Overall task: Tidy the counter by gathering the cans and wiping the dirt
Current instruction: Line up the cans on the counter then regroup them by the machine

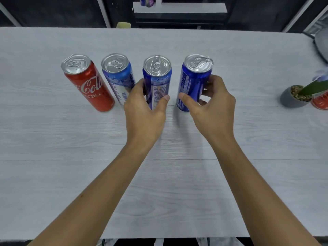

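Note:
Several upright cans stand in a row on the pale wood-grain counter (53, 139). From the left: a red cola can (88, 84), a light blue and white can (119, 77), a dark blue can (158, 80), and another dark blue can (193, 82). My left hand (145, 110) wraps around the lower half of the third can, thumb on its right side. My right hand (211, 103) grips the fourth can, thumb in front and fingers behind it. A yellow sponge (123, 25) lies at the counter's far edge.
A small grey pot with a green plant (294, 96) stands at the right, with a red object (320, 102) beside it at the frame edge. A grey object (322, 47) sits at the far right corner. Behind the counter is a white shelf (179, 8).

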Demonstrator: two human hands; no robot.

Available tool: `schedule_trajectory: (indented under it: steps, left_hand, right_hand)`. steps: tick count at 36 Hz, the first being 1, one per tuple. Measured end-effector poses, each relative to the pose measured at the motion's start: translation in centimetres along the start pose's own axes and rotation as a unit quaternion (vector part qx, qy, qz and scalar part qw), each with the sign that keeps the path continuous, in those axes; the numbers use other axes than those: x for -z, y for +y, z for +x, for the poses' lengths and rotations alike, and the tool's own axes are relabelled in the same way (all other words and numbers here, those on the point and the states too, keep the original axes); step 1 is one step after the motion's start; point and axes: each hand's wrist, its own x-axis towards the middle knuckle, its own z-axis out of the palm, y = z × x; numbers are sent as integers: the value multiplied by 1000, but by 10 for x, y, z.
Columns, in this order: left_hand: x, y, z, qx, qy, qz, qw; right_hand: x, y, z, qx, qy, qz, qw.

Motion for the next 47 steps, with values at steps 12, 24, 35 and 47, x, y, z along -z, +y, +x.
schedule_trajectory:
  steps: [12, 24, 35, 47]
  left_hand:
    - [-8, 0, 3, 12, 10, -10, 1000]
    - [-9, 0, 3, 19, 11, -3, 1000]
    - [-4, -3, -9, 47, -27, 40, 998]
    - [24, -2, -46, 99, -84, 140, 982]
  right_hand:
    - [-6, 4, 5, -5, 1, -2, 1000]
    - [-11, 3, 5, 5, -4, -18, 1000]
    - [-9, 8, 2, -15, -30, -46, 998]
    - [29, 24, -21, -25, -99, -159, 982]
